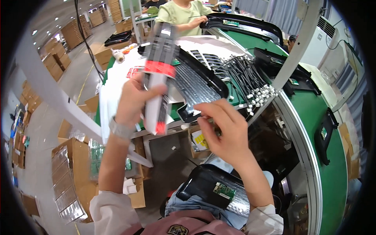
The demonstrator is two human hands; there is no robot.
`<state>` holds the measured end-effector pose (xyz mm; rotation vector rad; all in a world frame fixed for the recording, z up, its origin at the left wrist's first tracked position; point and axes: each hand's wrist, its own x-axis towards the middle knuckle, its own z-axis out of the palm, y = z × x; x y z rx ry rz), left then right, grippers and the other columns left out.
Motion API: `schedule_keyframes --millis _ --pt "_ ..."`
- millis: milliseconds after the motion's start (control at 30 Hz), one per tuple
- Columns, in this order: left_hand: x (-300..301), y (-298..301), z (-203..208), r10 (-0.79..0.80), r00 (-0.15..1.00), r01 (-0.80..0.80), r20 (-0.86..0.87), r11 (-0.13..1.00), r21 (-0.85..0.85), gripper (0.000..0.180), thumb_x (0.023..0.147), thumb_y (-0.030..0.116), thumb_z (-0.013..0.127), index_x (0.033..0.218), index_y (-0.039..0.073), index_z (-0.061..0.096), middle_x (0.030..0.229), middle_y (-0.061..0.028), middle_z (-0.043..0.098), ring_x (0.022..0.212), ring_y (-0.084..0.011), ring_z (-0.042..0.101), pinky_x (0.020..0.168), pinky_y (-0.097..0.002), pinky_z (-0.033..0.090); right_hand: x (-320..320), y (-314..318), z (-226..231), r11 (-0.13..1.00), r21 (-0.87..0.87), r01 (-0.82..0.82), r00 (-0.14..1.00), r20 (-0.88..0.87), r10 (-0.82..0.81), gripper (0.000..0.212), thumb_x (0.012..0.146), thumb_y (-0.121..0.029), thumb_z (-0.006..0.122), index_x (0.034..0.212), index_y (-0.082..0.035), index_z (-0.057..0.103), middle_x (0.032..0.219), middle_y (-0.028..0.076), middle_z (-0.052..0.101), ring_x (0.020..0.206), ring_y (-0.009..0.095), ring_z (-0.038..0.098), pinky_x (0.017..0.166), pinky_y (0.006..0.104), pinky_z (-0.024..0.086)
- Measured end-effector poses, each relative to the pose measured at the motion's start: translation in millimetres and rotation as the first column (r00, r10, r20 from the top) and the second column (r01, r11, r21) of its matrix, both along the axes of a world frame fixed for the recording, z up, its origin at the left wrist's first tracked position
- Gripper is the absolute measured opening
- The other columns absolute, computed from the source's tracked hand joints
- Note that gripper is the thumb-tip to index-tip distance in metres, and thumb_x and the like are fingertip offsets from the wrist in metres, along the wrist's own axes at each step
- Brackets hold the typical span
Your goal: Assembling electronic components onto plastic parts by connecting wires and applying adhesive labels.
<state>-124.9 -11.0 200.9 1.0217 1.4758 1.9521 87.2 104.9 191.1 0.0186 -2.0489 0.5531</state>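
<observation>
A long flat strip (159, 74), grey and black along its upper length with a red band across the middle, a white lower part and a small red tip, stands nearly upright above the near edge of the white work table (113, 92). The left hand (135, 102) is closed around its lower half, thumb across the front. The right hand (223, 125) hovers just beside the strip's lower end, fingers loosely bent with thumb and forefinger close together, gripping nothing that can be made out. Behind the strip one black panel (199, 80) with a ribbed metal inner face lies on the table, beside one bundle of black cables with white plugs (250, 84). A second black panel with a green circuit board (219, 190) rests on the person's lap. Another person in a light green shirt (182, 13) works at the far end of the green conveyor (333, 164)
</observation>
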Motion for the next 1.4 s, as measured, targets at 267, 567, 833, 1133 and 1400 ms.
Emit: schedule_keyframes --millis 267,567,833,1133,1400 --pt "84.7 -20.9 4.5 -0.3 0.948 0.307 0.109 0.951 -0.049 0.05 0.074 0.001 0.082 0.119 -0.002 0.06 0.106 -0.0068 0.069 0.091 -0.011 0.066 0.081 -0.0262 0.054 14.8 -12.1 5.3 0.981 0.177 0.074 0.997 -0.039 -0.068 0.033 0.067 0.001 0.074 0.098 -0.005 0.065 0.088 0.006 0.058 0.076 0.025 0.058 0.058 0.0353 0.048" --pt "101.5 -10.0 -11.6 -0.355 0.93 0.362 0.098 0.93 -0.065 0.051 0.076 -0.002 0.078 0.122 -0.003 0.057 0.108 -0.0082 0.068 0.094 -0.0127 0.066 0.085 -0.0269 0.053 42.4 1.8 -9.9 0.981 0.18 0.067 0.998 -0.005 -0.067 0.031 0.064 -0.005 0.078 0.09 -0.005 0.06 0.088 0.007 0.055 0.079 0.026 0.057 0.061 0.0347 0.048" --pt "107.8 0.6 -19.6 -0.389 0.904 0.403 0.178 0.914 -0.05 0.046 0.08 -0.001 0.075 0.122 -0.004 0.057 0.108 -0.0102 0.069 0.093 -0.013 0.067 0.083 -0.0266 0.054 52.0 5.3 -17.2 0.986 0.111 0.124 0.991 0.034 -0.128 0.032 0.064 -0.007 0.079 0.09 -0.006 0.059 0.088 0.007 0.054 0.079 0.026 0.057 0.061 0.0347 0.048" --pt "111.0 3.9 -21.4 -0.405 0.893 0.429 0.194 0.897 -0.102 0.042 0.082 0.0 0.073 0.121 -0.005 0.058 0.105 -0.0106 0.07 0.091 -0.0128 0.067 0.082 -0.0258 0.054 59.5 16.1 -22.1 0.99 0.139 0.038 0.998 0.043 -0.045 0.03 0.064 -0.008 0.079 0.087 -0.006 0.059 0.087 0.007 0.053 0.078 0.025 0.057 0.06 0.035 0.047" --pt "120.0 10.9 -22.3 -0.4 0.884 0.425 0.241 0.903 -0.06 0.04 0.081 -0.002 0.069 0.119 -0.006 0.058 0.107 -0.0122 0.069 0.093 -0.0152 0.067 0.085 -0.028 0.053 67.2 18.2 -29.9 0.986 0.135 0.097 0.994 -0.057 -0.09 0.041 0.064 -0.011 0.083 0.102 -0.007 0.068 0.088 0.006 0.059 0.07 0.022 0.059 0.056 0.0321 0.049"
